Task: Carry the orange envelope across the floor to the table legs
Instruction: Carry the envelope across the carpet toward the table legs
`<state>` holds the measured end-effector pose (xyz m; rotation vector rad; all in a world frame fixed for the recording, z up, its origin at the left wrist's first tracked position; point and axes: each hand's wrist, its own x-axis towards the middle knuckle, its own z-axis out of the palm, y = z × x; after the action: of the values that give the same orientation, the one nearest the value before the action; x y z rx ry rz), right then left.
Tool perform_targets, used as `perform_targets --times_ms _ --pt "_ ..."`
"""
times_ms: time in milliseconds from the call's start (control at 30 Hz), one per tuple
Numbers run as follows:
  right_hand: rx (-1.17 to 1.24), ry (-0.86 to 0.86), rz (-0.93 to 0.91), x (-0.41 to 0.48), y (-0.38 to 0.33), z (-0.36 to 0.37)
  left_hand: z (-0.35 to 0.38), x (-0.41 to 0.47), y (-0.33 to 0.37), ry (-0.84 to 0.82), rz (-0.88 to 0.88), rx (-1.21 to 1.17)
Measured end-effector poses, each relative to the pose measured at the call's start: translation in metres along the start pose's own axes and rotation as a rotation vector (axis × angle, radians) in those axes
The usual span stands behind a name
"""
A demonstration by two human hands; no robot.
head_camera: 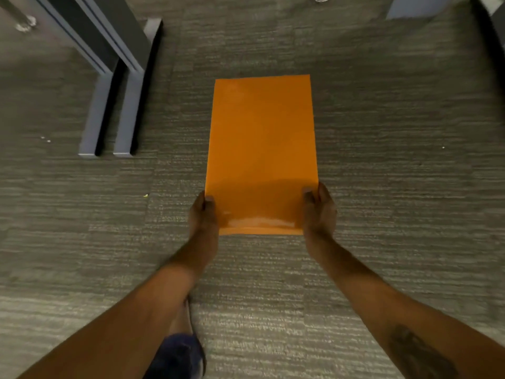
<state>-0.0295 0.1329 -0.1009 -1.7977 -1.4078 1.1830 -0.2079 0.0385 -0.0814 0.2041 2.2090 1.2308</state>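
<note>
A large orange envelope (261,149) is held flat in front of me above the grey carpet, its long side pointing away. My left hand (202,214) grips its near left corner, thumb on top. At the near right corner, my right hand (320,209) grips it the same way. Two grey table legs with flat feet (109,110) stand on the carpet to the upper left of the envelope, apart from it.
Grey carpet tiles (382,160) cover the floor. A pale panel (418,6) shows at the top right and a dark curved edge (492,26) at the far right. My knee in dark cloth (177,356) is at the bottom.
</note>
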Motion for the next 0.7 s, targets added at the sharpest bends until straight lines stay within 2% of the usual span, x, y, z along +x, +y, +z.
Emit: perform_targets --times_ms 367,700 --pt "0.028 -0.001 -0.021 0.041 -0.043 0.088 -0.016 0.108 0.019 0.01 0.065 0.146" --pt "-0.04 0.012 -0.059 0.055 -0.058 0.132 -0.023 0.15 0.018 0.031 0.085 0.17"
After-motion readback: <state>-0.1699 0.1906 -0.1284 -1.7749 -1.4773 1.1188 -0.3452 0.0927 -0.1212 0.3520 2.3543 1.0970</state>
